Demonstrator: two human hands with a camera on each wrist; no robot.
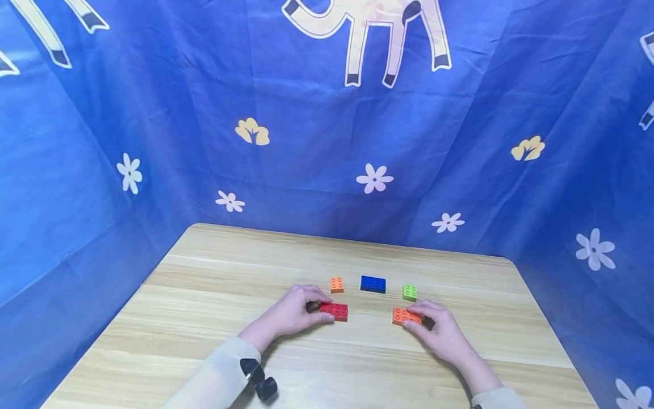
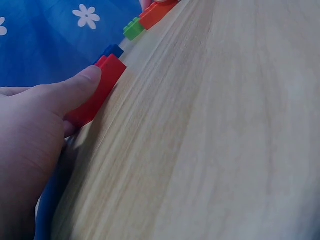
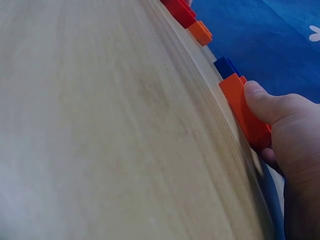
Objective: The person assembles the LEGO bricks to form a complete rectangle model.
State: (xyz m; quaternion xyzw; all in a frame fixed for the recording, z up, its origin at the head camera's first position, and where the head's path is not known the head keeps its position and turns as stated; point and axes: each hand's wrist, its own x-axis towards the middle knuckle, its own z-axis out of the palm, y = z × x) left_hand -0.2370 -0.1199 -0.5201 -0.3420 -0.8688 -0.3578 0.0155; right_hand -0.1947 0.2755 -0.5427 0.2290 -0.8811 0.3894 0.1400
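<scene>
- Three oblong plastic bricks: red brick [image 1: 339,312], dark blue brick [image 1: 373,284], orange-red brick [image 1: 399,317]
- Two square plastic bricks: light orange brick [image 1: 336,285], lime-green brick [image 1: 410,292]
- Two bare hands: left hand [image 1: 294,312], right hand [image 1: 441,330]
- One pale wood-grain table [image 1: 357,369]

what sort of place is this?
Probably a makeshift tabletop recording booth: blue printed fabric hangs on three sides of a wood-grain table, where hands hold a red toy brick and an orange toy brick.
</scene>
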